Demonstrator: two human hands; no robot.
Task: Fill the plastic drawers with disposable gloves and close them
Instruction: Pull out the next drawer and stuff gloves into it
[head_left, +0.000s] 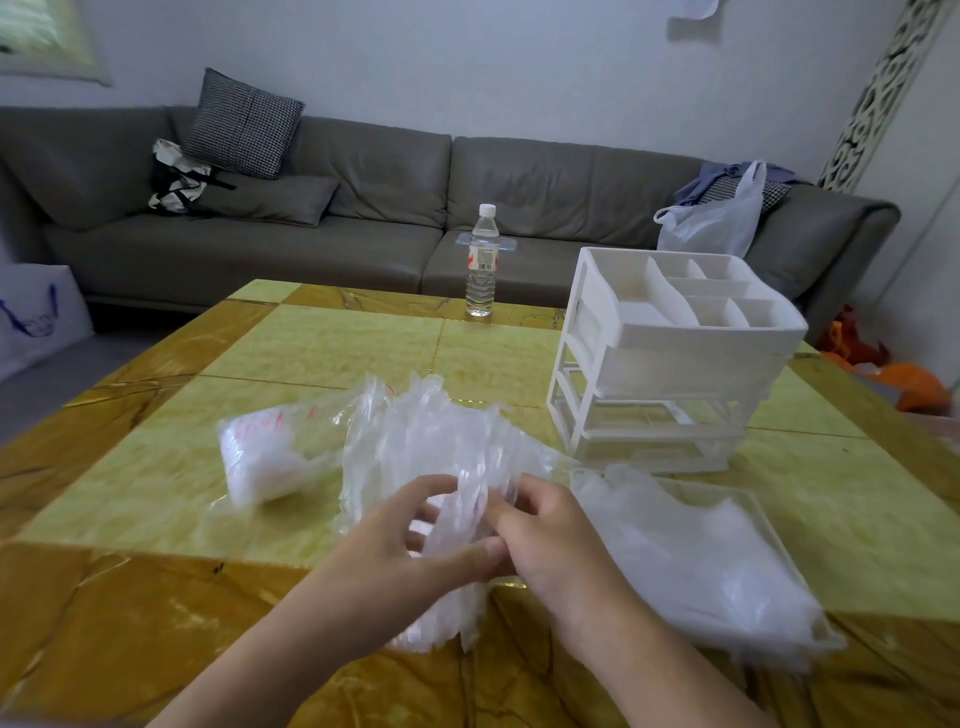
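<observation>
We hold a crumpled bunch of clear disposable gloves (441, 467) between both hands above the near middle of the table (322, 343). Our left hand (410, 540) curls its fingers and thumb round the bunch from the left, and our right hand (545, 535) pinches it from the right, so both hands grasp the same bunch. Its long axis runs from the near edge toward the far edge, the loose ends fanning up and away from us. A removed drawer (748, 525) lies toward the near right corner, heaped with gloves that spill over its rim, its long side slanting from the table's middle toward that corner. Behind it, near the right edge, stands the white drawer unit (670, 364), its top tray divided into compartments. A plastic bag of gloves (270, 457) lies left of our hands. A water bottle (483, 260) stands upright at the far edge
</observation>
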